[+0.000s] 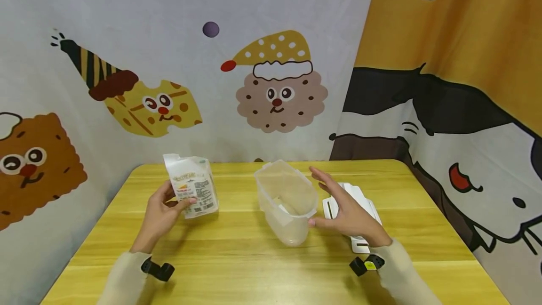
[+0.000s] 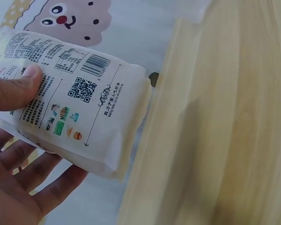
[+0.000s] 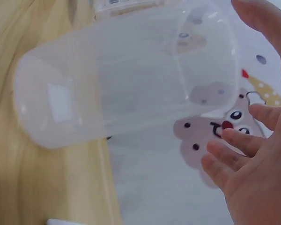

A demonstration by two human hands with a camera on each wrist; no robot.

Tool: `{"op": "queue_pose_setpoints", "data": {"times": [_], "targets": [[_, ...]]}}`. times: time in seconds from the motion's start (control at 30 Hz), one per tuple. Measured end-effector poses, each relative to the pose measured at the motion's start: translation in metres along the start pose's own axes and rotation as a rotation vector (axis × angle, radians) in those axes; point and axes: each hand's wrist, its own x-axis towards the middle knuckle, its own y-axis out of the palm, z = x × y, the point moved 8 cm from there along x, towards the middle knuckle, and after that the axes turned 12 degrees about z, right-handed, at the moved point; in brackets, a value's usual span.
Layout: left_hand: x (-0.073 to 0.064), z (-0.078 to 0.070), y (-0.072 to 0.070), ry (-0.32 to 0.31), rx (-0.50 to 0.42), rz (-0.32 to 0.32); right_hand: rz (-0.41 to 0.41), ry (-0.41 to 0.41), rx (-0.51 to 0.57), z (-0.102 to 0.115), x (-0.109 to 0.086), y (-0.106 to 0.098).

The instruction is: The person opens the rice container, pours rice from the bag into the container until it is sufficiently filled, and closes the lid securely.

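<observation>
My left hand [image 1: 160,214] grips a white printed bag of rice [image 1: 195,187] at its side, thumb on the front and fingers behind. In the left wrist view the bag [image 2: 84,101] shows a barcode, a QR code and small pictures. A clear plastic container [image 1: 281,218] with an open top stands on the table at the middle. Beside its right rim is my right hand [image 1: 349,213], fingers spread and nothing gripped. Its thumb is close to the rim; whether they touch I cannot tell. In the right wrist view the container [image 3: 131,79] has a pale label near its base.
A white plastic piece with slots [image 1: 360,196], partly hidden by my right hand, lies on the wooden table [image 1: 237,267]. Behind the table's far edge hangs a cartoon-printed cloth [image 1: 169,8], which also runs along the right side.
</observation>
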Motion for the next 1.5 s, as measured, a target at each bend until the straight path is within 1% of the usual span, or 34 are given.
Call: {"op": "queue_pose_setpoints", "data": {"times": [0.07,0.13,0.2,0.3,0.4,0.5,0.8,0.97,1.07,1.2,1.33,1.43,1.5], "targets": [[0.000,-0.005,-0.003,0.007,0.014,0.001,-0.011,-0.013,-0.019,0.007,0.000,-0.003],[0.000,-0.010,-0.005,0.015,0.026,0.004,-0.027,-0.044,-0.034,0.016,0.001,-0.005],[0.000,-0.016,-0.007,0.027,0.037,0.005,-0.039,-0.082,-0.029,0.027,0.003,-0.006],[0.000,-0.024,-0.011,0.046,0.053,0.008,-0.048,-0.156,0.011,0.044,0.008,-0.006],[0.000,-0.033,-0.014,0.068,0.074,0.012,-0.043,-0.240,0.075,0.059,0.014,-0.003],[0.000,-0.041,-0.015,0.088,0.095,0.016,-0.031,-0.304,0.147,0.071,0.020,0.001],[-0.003,-0.061,-0.021,0.100,0.175,0.033,0.036,-0.421,0.415,0.100,0.041,0.021],[-0.004,-0.073,-0.028,0.123,0.199,0.036,0.075,-0.443,0.559,0.110,0.055,0.039],[-0.005,-0.080,-0.032,0.136,0.212,0.039,0.096,-0.451,0.667,0.114,0.062,0.052],[-0.006,-0.088,-0.034,0.141,0.220,0.049,0.097,-0.453,0.785,0.118,0.071,0.068],[-0.007,-0.097,-0.036,0.143,0.228,0.062,0.087,-0.450,0.856,0.120,0.080,0.081],[-0.007,-0.103,-0.036,0.154,0.240,0.069,0.086,-0.453,0.893,0.121,0.086,0.090],[-0.007,-0.106,-0.036,0.165,0.250,0.073,0.090,-0.440,0.917,0.119,0.090,0.096]]}}
